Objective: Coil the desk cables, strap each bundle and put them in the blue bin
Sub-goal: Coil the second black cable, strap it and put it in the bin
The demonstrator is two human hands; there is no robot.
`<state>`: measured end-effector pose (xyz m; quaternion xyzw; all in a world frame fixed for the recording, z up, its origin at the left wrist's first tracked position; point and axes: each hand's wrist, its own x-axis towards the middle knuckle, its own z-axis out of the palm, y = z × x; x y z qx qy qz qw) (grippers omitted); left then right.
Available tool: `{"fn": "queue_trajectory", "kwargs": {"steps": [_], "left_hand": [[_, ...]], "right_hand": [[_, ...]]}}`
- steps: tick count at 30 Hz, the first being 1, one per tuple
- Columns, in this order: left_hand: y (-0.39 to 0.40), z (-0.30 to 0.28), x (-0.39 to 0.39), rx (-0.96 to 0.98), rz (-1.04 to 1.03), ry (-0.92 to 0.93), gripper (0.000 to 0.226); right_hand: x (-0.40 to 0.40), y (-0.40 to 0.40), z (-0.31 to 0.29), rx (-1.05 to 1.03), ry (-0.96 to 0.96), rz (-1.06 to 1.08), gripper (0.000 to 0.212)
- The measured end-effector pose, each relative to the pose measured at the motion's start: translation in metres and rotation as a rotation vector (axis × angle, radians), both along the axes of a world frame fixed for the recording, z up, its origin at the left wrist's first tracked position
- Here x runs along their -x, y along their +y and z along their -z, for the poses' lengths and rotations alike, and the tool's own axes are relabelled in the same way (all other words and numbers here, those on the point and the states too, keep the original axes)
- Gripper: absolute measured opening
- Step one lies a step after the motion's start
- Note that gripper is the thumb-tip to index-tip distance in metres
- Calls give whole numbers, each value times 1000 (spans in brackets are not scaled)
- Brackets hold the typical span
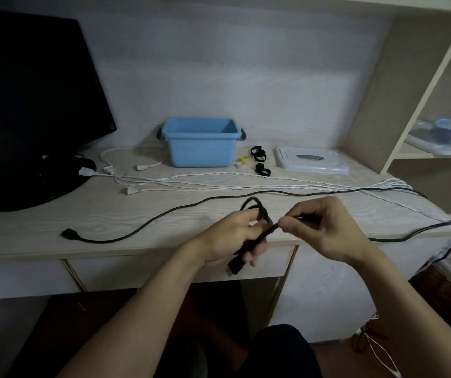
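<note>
While the left hand (235, 236) grips a small loop of the black cable (164, 215) and its plug end, the right hand (325, 227) pinches the same cable beside it. Its remaining length snakes across the desk (55, 222). Behind lie white cables (218, 180), black straps (258, 154), the blue bin (201, 141), a monitor (28, 105).

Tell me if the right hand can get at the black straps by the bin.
Probably not yet: the right hand is pinching the black cable. The desk between it and the straps holds only flat cables.
</note>
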<state>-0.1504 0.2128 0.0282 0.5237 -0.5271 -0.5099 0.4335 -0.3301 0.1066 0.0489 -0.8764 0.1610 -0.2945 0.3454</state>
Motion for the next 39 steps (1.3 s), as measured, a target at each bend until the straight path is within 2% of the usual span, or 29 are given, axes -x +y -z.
{"fn": "queue_trajectory", "kwargs": {"steps": [3,7,9,13,15,17,19,22,25,27,30,35,39], "left_hand": [[1,-5,-3,-105,85,121,53],[-1,-7,-6,-83,97,153,45],[-4,-4,-9,-52,-8,220,45],[-13,1,-12,14,-313,335,45],[-22,2,-7,47,-480,402,44],[-30,1,1,61,-567,485,43],[-39,-3,12,73,-564,545,43],[-54,-8,30,72,-525,572,42],[-65,-12,45,58,-472,532,42],[-71,-13,55,21,-407,494,42],[-78,-15,68,-44,-289,432,42],[-82,-17,85,-31,-221,350,40],[-86,-16,97,-61,-171,303,41]], "right_hand": [[-3,-7,3,18,-46,104,33],[-4,-24,13,48,-28,267,51],[4,-38,18,105,97,351,51],[38,-83,37,245,361,590,34],[59,-107,48,285,625,823,32],[84,-122,55,209,847,982,42],[114,-133,55,135,879,1064,47],[168,-146,53,158,759,1169,39],[197,-142,41,181,702,1161,30],[211,-144,34,130,738,1192,25],[224,-149,30,62,856,1234,31],[242,-153,30,-31,1003,1289,38],[273,-183,61,-35,1017,1243,42]]}}
